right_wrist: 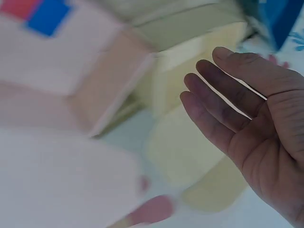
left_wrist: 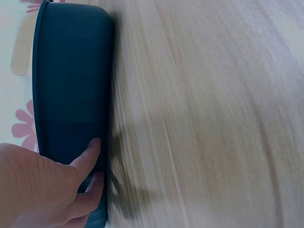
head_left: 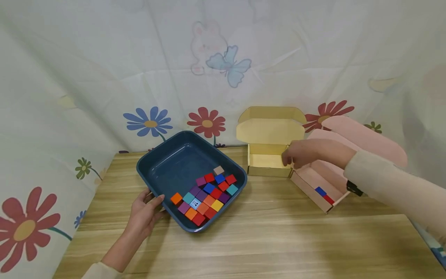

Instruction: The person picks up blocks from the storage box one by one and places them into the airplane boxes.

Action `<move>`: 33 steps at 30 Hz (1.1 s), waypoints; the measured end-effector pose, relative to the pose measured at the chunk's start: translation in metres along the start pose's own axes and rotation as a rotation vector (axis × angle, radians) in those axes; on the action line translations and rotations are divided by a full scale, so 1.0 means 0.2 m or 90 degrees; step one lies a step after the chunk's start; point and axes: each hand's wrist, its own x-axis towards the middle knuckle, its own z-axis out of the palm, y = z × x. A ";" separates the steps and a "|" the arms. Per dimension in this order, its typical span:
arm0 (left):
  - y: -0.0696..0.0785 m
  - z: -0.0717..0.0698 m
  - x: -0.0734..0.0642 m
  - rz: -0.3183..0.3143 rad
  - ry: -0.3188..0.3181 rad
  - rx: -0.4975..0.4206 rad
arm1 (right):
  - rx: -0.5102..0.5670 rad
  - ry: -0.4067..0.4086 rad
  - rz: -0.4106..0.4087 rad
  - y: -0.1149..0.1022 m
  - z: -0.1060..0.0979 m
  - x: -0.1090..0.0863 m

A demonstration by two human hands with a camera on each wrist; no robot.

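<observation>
My left hand (head_left: 146,213) holds a dark blue tray (head_left: 181,166) by its left side, thumb at the rim and fingers against the outer wall (left_wrist: 71,71). Colored cubes (head_left: 209,200), mostly red, orange, purple and teal, are gathered in the tray's near right part. Over the right end of an open yellow box (head_left: 266,170) hangs my right hand (head_left: 310,150). Its fingers are extended and hold nothing in the right wrist view. Beside that box stands an open pink box (head_left: 308,190), with a blue cube (head_left: 321,191) and a red cube (head_left: 328,199) inside.
Both boxes have raised lids, the yellow lid (head_left: 271,130) and the pink lid (head_left: 366,139), leaning near the flowered curtain (head_left: 104,69). Everything stands on a wood-grain table (head_left: 265,240). My right forearm crosses above the pink box.
</observation>
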 end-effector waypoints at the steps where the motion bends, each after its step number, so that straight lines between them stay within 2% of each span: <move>1: 0.00 0.00 0.00 0.000 0.000 0.000 | -0.006 0.008 -0.010 -0.03 -0.03 0.04; 7: 0.00 0.00 0.01 -0.002 0.005 0.004 | -0.027 0.046 -0.078 -0.22 -0.15 0.27; 11: 0.00 0.00 0.01 -0.007 0.011 0.007 | -0.035 0.041 -0.090 -0.36 -0.19 0.44; 17: 0.00 0.00 0.01 -0.007 0.008 0.007 | -0.110 0.017 -0.099 -0.52 -0.21 0.74; 22: 0.00 0.00 0.00 -0.012 0.008 0.006 | -0.099 -0.004 -0.110 -0.58 -0.18 0.97; 27: 0.00 0.00 0.00 -0.017 0.002 0.003 | -0.062 -0.034 -0.089 -0.61 -0.16 1.15; 33: 0.01 0.00 0.00 -0.014 0.003 0.005 | -0.044 -0.096 -0.032 -0.66 -0.16 1.27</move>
